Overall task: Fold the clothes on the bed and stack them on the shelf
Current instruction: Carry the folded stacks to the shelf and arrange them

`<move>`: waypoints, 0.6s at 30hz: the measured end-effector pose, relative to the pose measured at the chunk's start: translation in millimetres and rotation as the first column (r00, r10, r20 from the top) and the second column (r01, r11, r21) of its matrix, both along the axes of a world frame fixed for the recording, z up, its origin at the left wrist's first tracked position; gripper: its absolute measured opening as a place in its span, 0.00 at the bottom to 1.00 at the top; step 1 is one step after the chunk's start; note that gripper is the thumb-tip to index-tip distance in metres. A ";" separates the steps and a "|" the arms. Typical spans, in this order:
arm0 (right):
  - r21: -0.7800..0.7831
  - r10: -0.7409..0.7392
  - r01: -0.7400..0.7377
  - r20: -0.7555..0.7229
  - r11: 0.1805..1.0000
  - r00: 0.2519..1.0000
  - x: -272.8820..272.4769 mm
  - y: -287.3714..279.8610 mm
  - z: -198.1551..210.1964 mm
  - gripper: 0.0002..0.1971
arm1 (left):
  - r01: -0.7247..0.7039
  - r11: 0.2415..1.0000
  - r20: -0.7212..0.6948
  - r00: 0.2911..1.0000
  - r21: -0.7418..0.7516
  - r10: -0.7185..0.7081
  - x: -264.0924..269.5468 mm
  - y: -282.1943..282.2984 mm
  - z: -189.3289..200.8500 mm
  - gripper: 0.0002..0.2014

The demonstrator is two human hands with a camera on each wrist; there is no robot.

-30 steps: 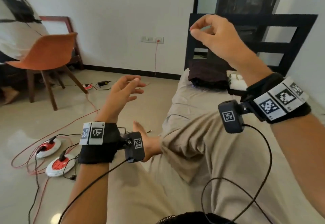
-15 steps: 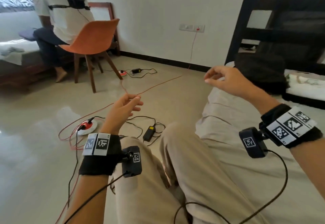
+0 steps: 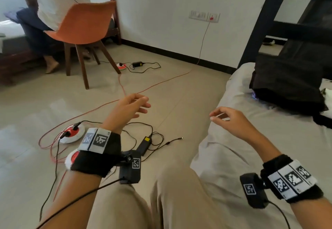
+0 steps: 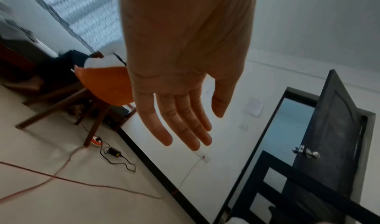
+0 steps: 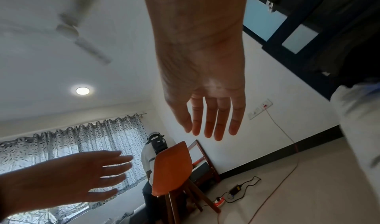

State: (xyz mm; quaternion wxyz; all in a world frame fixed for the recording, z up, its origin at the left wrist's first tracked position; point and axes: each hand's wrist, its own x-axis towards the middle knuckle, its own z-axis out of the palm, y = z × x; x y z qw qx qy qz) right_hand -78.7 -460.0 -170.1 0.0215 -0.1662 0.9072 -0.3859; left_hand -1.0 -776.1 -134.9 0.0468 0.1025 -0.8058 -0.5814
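A heap of dark clothes [image 3: 287,83] lies on the beige-sheeted bed [image 3: 269,135] at the right, in front of a black slatted frame [image 3: 296,25]. My left hand [image 3: 142,105] hovers over the floor to the left of my knees, fingers relaxed and holding nothing; the left wrist view shows its fingers [image 4: 185,130] straight. My right hand [image 3: 218,116] floats above the bed's near edge, short of the dark heap, loosely bent and empty. Its fingers [image 5: 216,122] hang straight in the right wrist view, where the left hand [image 5: 82,175] also appears spread.
My legs in beige trousers [image 3: 170,201] fill the bottom centre. Cables, round power strips [image 3: 71,133] and an adapter [image 3: 146,145] litter the tiled floor at the left. A person sits on an orange chair [image 3: 84,23] at the back left. A white item [image 3: 327,94] lies beside the dark heap.
The head view swung left and down toward the floor. Both hands dropped lower; the right came down from in front of the black frame to just above the bed.
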 end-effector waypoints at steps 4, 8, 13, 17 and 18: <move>-0.057 0.017 -0.014 0.039 0.998 0.999 -76.7 -38.7 -22.3 0.04 | 0.117 0.993 0.080 0.990 0.005 -0.117 -109.6 5.6 -26.3 0.12; -0.029 0.037 -0.034 0.135 0.999 0.990 -153.7 -79.8 -52.9 0.05 | 0.150 0.989 0.094 0.984 0.005 -0.150 -198.1 -16.9 -52.9 0.11; 0.001 0.041 -0.043 0.258 0.999 0.965 -197.3 -112.1 -26.4 0.04 | 0.038 0.996 0.181 0.982 0.074 -0.051 -212.6 -62.1 -42.8 0.09; -0.033 0.061 -0.053 0.323 0.998 0.944 -213.0 -140.0 39.9 0.03 | -0.125 0.981 0.300 0.951 0.151 0.075 -194.4 -95.7 -0.3 0.08; -0.044 0.068 -0.056 0.334 0.997 0.940 -214.9 -148.7 59.6 0.03 | -0.173 0.971 0.322 0.940 0.167 0.112 -188.0 -103.2 14.7 0.08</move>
